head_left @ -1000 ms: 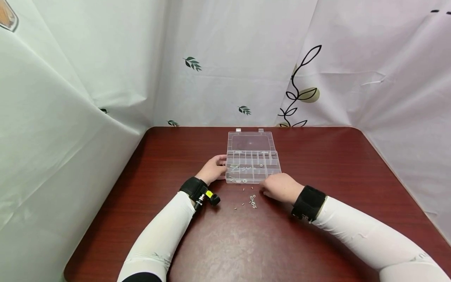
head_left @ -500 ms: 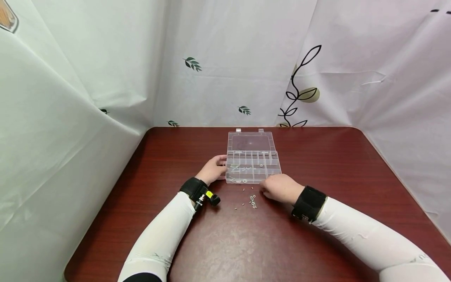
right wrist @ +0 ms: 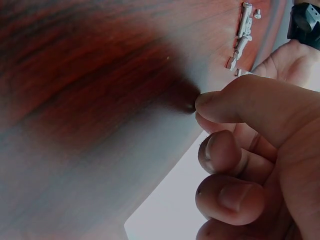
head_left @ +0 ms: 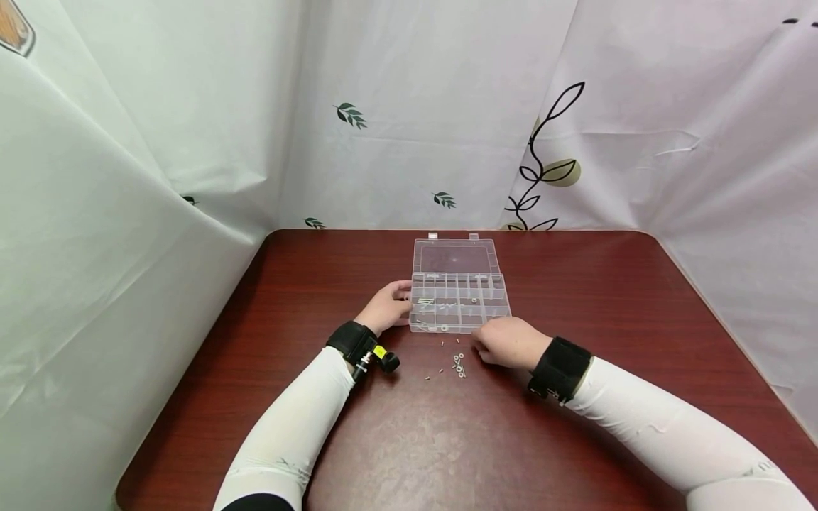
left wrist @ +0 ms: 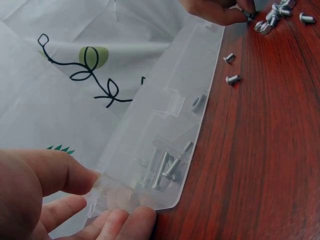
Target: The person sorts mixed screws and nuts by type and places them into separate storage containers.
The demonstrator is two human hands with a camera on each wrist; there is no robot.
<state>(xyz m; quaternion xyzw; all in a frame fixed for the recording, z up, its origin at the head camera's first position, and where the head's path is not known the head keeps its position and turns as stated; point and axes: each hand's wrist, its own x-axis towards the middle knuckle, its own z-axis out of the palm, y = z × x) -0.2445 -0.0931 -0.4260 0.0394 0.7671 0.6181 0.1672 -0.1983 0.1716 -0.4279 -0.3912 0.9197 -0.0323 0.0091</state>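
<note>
Your left hand (head_left: 385, 305) curls its fingers round the left end of the clear box (head_left: 463, 329); screws (left wrist: 233, 79) lie before it on the tabletop (head_left: 441, 447). Your right hand's (head_left: 511, 341) fingertips meet near its front right corner, whether around anything you cannot tell.

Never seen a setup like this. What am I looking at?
No robot here: one person's bare hands. The wide picture comes from a head camera, looking forward and down; the two close-ups come from cameras on each wrist. On the reddish-brown table sits a transparent plastic box, its lid folded back, with screws inside. Loose screws and other small hardware lie in front. The left hand grips one end of the box. The right hand is down near the box's front right corner, its fingers seemingly pinching a small part, too blurred to name.
</note>
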